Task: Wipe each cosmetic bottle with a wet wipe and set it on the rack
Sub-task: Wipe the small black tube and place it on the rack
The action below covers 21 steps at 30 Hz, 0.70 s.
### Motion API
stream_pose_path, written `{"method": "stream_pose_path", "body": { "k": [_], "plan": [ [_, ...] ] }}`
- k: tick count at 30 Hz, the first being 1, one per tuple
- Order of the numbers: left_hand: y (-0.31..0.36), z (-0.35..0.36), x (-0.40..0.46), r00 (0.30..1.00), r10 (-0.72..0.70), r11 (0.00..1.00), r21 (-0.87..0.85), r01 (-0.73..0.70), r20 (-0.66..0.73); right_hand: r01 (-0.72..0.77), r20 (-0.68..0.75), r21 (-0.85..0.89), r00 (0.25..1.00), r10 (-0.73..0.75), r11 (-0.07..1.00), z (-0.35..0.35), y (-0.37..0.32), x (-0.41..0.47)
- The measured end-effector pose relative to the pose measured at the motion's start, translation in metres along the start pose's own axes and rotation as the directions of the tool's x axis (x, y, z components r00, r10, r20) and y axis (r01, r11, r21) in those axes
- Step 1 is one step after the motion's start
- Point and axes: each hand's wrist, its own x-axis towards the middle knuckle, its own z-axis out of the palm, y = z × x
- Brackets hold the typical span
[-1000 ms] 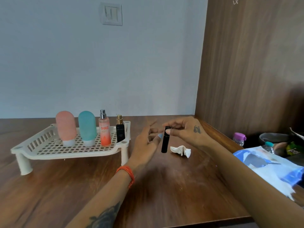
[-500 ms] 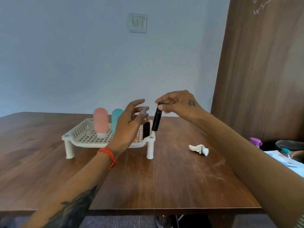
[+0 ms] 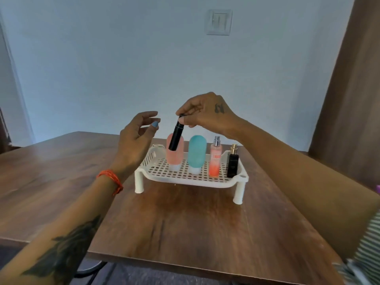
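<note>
Pale blue wall with a switch plate (image 3: 219,22) backs the brown wooden desk (image 3: 185,219), on which the white slotted rack (image 3: 205,178) stands on short legs. Ranged left to right on the rack: a pink squeeze bottle (image 3: 177,159), a teal squeeze bottle (image 3: 197,155), a peach spray bottle (image 3: 215,161) and a black perfume bottle (image 3: 233,162), all upright. My right hand (image 3: 205,115) pinches the top of the slim black tube (image 3: 176,135) between thumb and fingertips; the tube hangs tilted, its lower end above the rack's left part, in front of the pink bottle. My left hand (image 3: 136,138) floats just left of the tube, fingers (image 3: 148,114) loosely spread and relaxed, grasping nothing and touching nothing. An orange thread band (image 3: 112,179) circles my left wrist.
</note>
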Motion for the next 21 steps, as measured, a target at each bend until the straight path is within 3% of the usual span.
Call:
{"method": "stream_pose_path", "body": {
  "k": [5, 11, 16, 21],
  "plan": [
    [-0.055, -0.018, 0.019, 0.996, -0.084, 0.993, 0.086, 0.084, -0.01, 0.098, 0.09, -0.225, 0.993, -0.08, 0.969, 0.05, -0.001, 0.043],
    [-0.072, -0.018, 0.019, 0.983, -0.183, 0.983, 0.013, 0.183, -0.017, 0.169, 0.182, -0.383, 0.978, -0.105, 0.908, 0.058, -0.002, 0.068],
    [-0.088, -0.015, 0.011, 0.96, -0.273, 0.961, -0.04, 0.275, 0.062, 0.163, 0.237, -0.416, 0.969, -0.066, 0.894, 0.074, 0.012, 0.08],
    [-0.09, -0.018, 0.013, 0.96, -0.272, 0.959, -0.069, 0.276, 0.058, 0.152, 0.263, -0.416, 0.964, -0.042, 0.897, 0.088, 0.022, 0.082]
  ]
}}
